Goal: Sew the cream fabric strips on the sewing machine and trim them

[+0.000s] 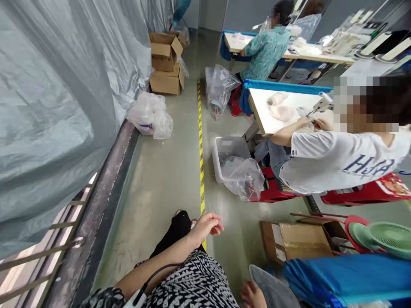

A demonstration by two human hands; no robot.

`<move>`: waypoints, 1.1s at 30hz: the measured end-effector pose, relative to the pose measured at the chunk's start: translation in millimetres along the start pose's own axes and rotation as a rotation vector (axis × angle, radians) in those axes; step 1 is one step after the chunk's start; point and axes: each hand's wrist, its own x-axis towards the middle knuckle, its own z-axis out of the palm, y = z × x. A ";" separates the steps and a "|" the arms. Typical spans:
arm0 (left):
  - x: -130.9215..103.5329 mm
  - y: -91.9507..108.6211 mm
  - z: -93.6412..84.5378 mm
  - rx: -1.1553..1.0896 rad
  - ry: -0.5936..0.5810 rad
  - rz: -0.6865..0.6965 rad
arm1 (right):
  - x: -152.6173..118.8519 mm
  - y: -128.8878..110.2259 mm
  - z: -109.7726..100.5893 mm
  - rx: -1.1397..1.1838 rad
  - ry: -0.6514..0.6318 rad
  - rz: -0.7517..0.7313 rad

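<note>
My left hand [207, 226] is held out in front of my body above the floor, palm turned inward. Its fingers are loosely curled with gaps between them, and nothing shows in them. Low in the view, my right hand [253, 294] hangs beside a clear plastic bin [272, 284]; I cannot tell whether it touches the bin. Motion blurs the right fingers, and the frame's bottom edge cuts off the arm. Beneath my left hand runs a yellow and black floor tape [201, 171].
Grey sheeting [58, 85] hangs along the left. Ahead stand cardboard boxes [165, 81] and a plastic-covered box [150, 115]. To the right are a bag-filled bin [218, 164], a seated person [321, 158] at a sewing table [261, 113], a carton [305, 241] and a green fan [390, 237].
</note>
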 end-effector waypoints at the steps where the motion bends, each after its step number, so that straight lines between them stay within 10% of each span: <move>1: 14.3 7.9 0.6 0.013 0.005 -0.014 | 17.9 -14.7 -12.2 0.043 0.022 0.006; 11: 185.1 85.1 22.0 0.225 -0.091 -0.068 | 163.8 -163.6 -71.4 0.265 0.261 -0.084; 17: 262.0 92.4 51.6 0.285 -0.005 -0.085 | 270.0 -221.3 -108.9 0.232 0.310 -0.159; 24: 350.1 51.7 88.7 0.425 0.179 0.089 | 413.3 -255.7 -126.7 0.215 0.069 -0.191; 33: 437.4 29.7 89.3 0.472 0.376 0.066 | 424.8 -277.1 -69.7 0.243 -0.528 -0.280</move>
